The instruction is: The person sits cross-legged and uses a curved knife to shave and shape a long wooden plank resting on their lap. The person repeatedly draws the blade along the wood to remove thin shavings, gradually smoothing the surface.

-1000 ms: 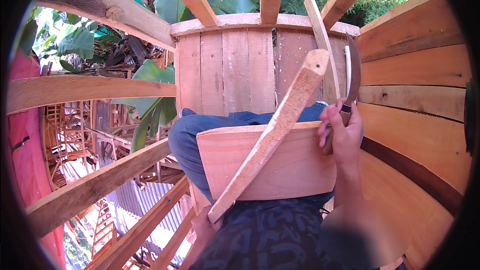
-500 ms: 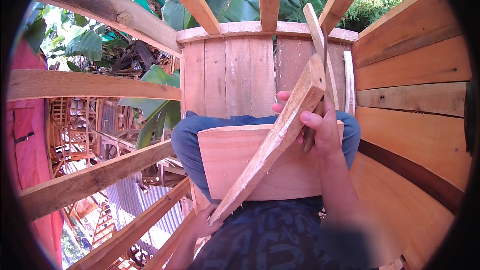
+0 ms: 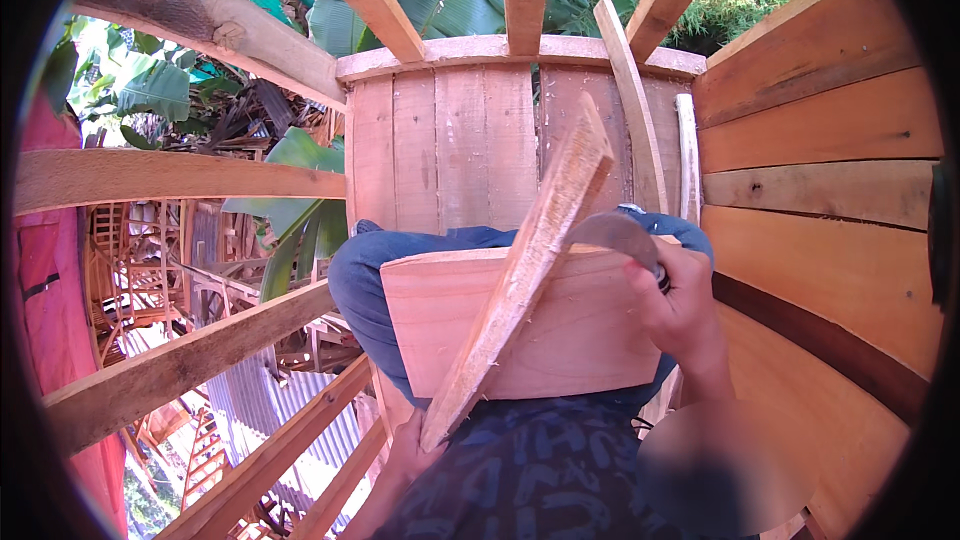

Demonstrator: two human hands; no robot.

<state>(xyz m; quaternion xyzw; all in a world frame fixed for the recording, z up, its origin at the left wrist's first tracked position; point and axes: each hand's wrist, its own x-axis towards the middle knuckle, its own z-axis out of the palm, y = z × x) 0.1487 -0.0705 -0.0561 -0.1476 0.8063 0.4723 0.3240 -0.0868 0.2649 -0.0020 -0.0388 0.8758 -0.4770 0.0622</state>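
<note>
A rough wooden stick (image 3: pixel 515 290) slants across my lap, its far end raised toward the planks. My left hand (image 3: pixel 405 448) is wrapped round its near end, fingers partly hidden. In my closed right hand (image 3: pixel 688 305) is a knife with a broad, curved blade (image 3: pixel 622 234). The blade points left, its tip close to or touching the stick's right side; I cannot tell which. Under the stick, a flat wooden board (image 3: pixel 590 335) lies across my thighs, over blue jeans (image 3: pixel 368 290).
Ahead is a plank platform (image 3: pixel 460 150) with a raised far edge. A long thin wooden strip (image 3: pixel 635 105) and a shorter pale strip (image 3: pixel 688 155) lean there. A plank wall (image 3: pixel 820 150) bounds the right; wooden rails (image 3: pixel 190 180) run along the left above a drop.
My right hand has let go of the stick and moved right and down, turning the knife so its blade points left. The stick's far end has dropped slightly leftward.
</note>
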